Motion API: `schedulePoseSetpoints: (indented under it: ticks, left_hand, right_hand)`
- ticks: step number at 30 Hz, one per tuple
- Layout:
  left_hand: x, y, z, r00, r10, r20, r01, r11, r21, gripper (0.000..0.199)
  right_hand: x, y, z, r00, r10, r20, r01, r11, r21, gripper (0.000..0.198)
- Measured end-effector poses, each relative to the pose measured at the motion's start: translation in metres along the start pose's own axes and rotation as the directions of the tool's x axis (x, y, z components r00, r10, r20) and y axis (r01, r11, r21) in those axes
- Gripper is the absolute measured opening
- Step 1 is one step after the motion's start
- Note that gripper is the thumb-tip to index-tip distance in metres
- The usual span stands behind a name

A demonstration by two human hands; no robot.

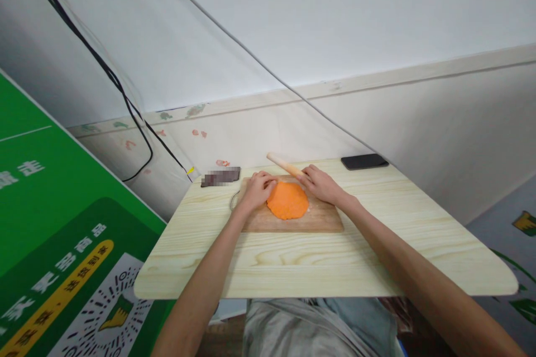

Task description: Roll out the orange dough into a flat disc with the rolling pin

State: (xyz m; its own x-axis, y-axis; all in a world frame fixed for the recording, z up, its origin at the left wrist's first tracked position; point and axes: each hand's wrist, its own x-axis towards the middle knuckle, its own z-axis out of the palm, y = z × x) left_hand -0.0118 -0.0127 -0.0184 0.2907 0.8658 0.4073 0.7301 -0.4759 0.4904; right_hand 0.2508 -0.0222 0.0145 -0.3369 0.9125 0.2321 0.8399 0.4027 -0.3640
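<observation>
A flat, roughly round sheet of orange dough [287, 201] lies on a wooden cutting board [293, 227]. At the sheet's upper left edge, my left hand [259, 188] has its fingers curled together and seems to pinch the rim; the fingertips are partly hidden. My right hand [319, 183] is closed around one end of a wooden rolling pin [282, 163]. The pin slants up to the left, with its far end raised beyond the board's back edge. Some orange tint shows on the pin near my fingers.
The board rests on a light wood-grain table [288, 268] against a white wall. A black phone [364, 162] lies at the back right, and a dark, blurred-out device [220, 177] at the back left. A metal loop [234, 199] sticks out from the board's left side. Cables hang along the wall.
</observation>
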Motion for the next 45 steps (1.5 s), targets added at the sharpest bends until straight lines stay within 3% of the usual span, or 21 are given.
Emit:
schedulePoseSetpoints:
  ticks: [6, 30, 45]
  left_hand:
    - [0.0013, 0.0021, 0.0016, 0.996, 0.069, 0.050, -0.069, 0.998, 0.008, 0.027]
    - [0.0014, 0.0034, -0.0019, 0.994, 0.083, 0.074, -0.077, 0.994, -0.072, 0.021]
    - [0.0016, -0.0022, 0.0037, 0.988, 0.149, 0.028, -0.146, 0.985, -0.092, 0.019]
  right_hand:
    - [-0.0004, -0.0006, 0.0003, 1.000, -0.002, 0.001, 0.002, 1.000, -0.003, 0.028]
    - [-0.0008, -0.0007, 0.0001, 1.000, 0.000, 0.003, 0.000, 1.000, 0.015, 0.029]
    - [0.0026, 0.0078, 0.0085, 0.999, -0.030, -0.027, 0.031, 0.999, 0.029, 0.028]
